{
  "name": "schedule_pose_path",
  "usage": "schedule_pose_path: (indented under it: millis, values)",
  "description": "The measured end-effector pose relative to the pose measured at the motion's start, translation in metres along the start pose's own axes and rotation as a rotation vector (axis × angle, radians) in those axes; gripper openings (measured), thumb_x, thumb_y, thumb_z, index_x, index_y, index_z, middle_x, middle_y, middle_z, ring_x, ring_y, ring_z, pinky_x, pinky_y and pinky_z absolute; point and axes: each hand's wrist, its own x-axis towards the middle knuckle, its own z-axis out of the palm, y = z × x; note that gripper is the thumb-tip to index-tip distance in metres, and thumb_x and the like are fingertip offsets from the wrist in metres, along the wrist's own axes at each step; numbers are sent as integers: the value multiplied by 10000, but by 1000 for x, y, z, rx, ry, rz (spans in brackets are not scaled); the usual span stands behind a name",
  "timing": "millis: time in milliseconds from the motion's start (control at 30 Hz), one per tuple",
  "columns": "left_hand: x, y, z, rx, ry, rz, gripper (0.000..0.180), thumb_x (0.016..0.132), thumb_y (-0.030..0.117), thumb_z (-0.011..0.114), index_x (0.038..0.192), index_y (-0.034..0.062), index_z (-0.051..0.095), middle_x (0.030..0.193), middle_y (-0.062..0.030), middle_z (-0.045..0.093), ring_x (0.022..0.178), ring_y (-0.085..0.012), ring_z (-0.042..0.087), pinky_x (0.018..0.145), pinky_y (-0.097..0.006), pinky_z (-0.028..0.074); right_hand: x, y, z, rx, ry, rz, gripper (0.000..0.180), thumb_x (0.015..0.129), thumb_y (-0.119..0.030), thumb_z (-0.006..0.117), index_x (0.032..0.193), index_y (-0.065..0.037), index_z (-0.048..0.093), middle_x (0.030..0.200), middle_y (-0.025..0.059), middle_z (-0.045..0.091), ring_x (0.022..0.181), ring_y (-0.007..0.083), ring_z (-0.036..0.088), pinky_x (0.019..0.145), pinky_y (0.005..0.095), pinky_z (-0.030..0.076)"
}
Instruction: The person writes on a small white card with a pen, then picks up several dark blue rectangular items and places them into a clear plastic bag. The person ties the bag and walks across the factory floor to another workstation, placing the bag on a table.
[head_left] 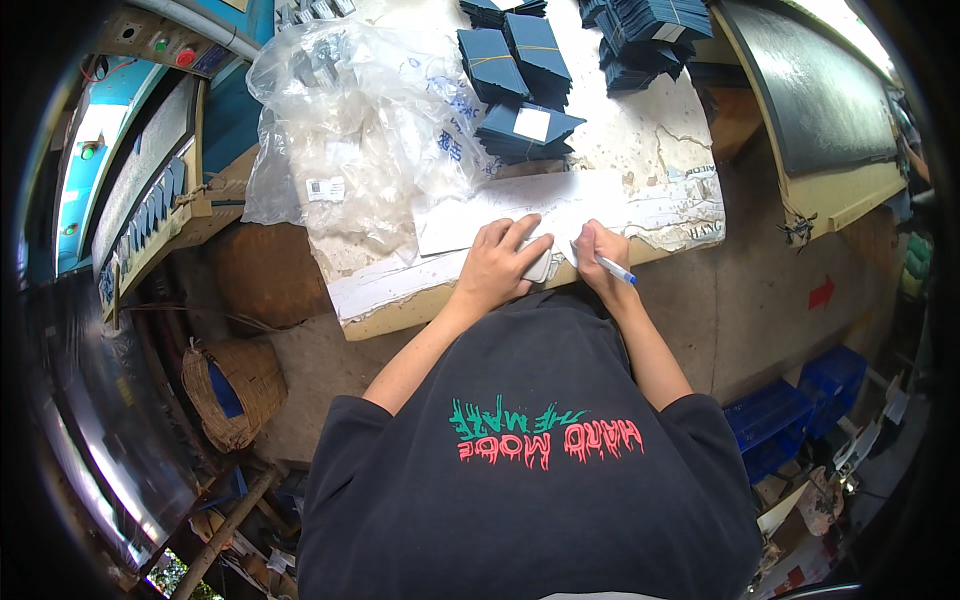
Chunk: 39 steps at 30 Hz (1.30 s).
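My left hand (502,260) lies flat, fingers together, pressing down on a small white slip (541,266) at the near edge of the worn table (660,150). My right hand (600,256) grips a blue-and-white pen (616,268), its tip resting on the paper just right of the left hand. A larger white sheet (470,218) lies under and behind both hands. My dark T-shirt fills the lower part of the view.
Bundles of dark blue folded cards (520,90) are stacked at the back of the table. A crumpled clear plastic bag (350,130) sits at the left. A machine with buttons (160,120) stands left, a woven basket (232,385) on the floor, blue crates (790,415) at the right.
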Motion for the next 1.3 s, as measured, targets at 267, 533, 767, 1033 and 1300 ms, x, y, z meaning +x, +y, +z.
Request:
schedule_pose_path:
  millis: [267, 533, 767, 1033, 1300]
  values:
    - [-1, 0, 2, 5, 3, -2, 803, 564, 135, 882, 1333, 230, 669, 1458, -53, 563, 1200, -315, 544, 1022, -437, 488, -1, 4, 1, -26, -3, -6, 395, 1124, -210, 518, 785, -9, 544, 627, 118, 558, 532, 220, 551, 553, 364, 458]
    - [-1, 0, 3, 7, -2, -4, 803, 569, 141, 883, 1338, 234, 668, 1464, -55, 564, 1199, -322, 544, 1029, -446, 485, 0, 2, 2, 27, 42, 26, 330, 1080, -147, 569, 785, -2, 547, 628, 171, 525, 523, 312, 553, 548, 396, 459]
    - [-1, 1, 1, 5, 0, -7, 787, 581, 142, 872, 1335, 237, 668, 1454, -54, 570, 1197, -319, 545, 1027, -444, 487, -2, 1, -1, 95, 33, 70, 342, 1090, -163, 558, 789, -1, 550, 638, 162, 542, 519, 284, 553, 550, 389, 465]
    - [-4, 0, 7, -28, 37, 18, 835, 542, 82, 842, 1343, 254, 681, 1444, -30, 562, 1189, -294, 553, 1039, -455, 473, -1, 1, 1, 157, 126, 130, 395, 1122, -200, 503, 780, -7, 552, 622, 97, 580, 547, 185, 544, 567, 354, 471]
    - [-3, 1, 7, 3, 9, 106, 831, 583, 51, 807, 1375, 270, 684, 1322, -49, 568, 1153, -286, 564, 1005, -432, 483, -6, 2, -3, 148, 135, 152, 391, 1120, -206, 501, 793, -4, 572, 614, 96, 585, 550, 190, 580, 563, 356, 474]
